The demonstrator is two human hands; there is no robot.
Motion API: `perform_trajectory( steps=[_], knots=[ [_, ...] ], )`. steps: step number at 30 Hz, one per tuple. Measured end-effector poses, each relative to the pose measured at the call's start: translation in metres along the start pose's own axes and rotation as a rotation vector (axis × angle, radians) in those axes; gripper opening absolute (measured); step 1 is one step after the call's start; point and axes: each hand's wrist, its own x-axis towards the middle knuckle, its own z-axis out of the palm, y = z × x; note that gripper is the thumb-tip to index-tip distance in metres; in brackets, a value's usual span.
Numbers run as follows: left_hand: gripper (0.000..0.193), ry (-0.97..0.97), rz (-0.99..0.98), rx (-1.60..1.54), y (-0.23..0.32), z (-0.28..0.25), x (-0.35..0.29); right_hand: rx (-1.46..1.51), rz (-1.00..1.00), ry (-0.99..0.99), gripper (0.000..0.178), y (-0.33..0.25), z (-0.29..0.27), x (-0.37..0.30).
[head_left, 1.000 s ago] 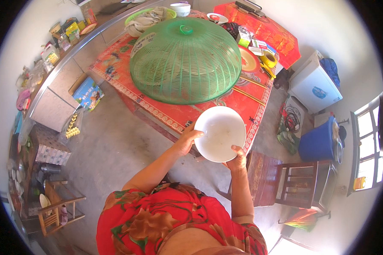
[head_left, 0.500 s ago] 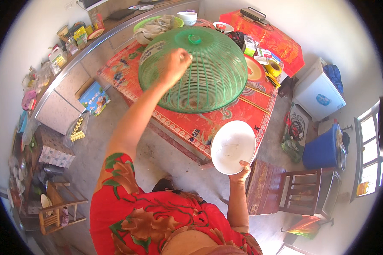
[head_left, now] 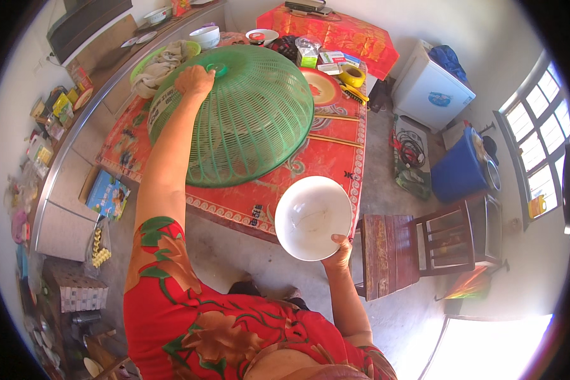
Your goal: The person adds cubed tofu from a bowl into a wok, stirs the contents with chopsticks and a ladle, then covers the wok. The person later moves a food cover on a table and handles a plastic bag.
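Observation:
A big green mesh food cover (head_left: 253,114) stands on the red patterned table (head_left: 234,206). My left hand (head_left: 195,80) is closed at the top of the cover, against its knob. What the fingers wrap round is partly hidden by the back of the hand. Over the table's near right edge, my right hand (head_left: 339,251) grips a white bowl (head_left: 311,218) by its lower right rim, thumb inside. The bowl is tipped toward me, and its inside shows only thin marks or streaks.
Chopsticks (head_left: 335,140), a red-patterned plate (head_left: 322,87) and yellow tape (head_left: 352,76) lie right of the cover. Behind it are a cloth in a green basket (head_left: 161,66) and a white bowl (head_left: 204,37). A wooden chair (head_left: 392,253) stands at the right.
My left hand has gone from above the cover's near-left side to its knob, and has closed there. My right hand still holds the bowl. The whole view has shifted.

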Motion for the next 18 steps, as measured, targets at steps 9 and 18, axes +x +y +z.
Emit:
perform_trajectory(
  steps=[9, 18],
  knots=[
    [0.038, 0.026, -0.061, -0.062, 0.003, 0.008, 0.007, 0.02, -0.013, 0.009, 0.075, 0.004, 0.005, 0.0],
    [0.041, 0.019, -0.071, -0.173, 0.012, 0.015, 0.016, -0.017, -0.028, 0.031, 0.07, 0.009, -0.008, 0.001]
  ],
)
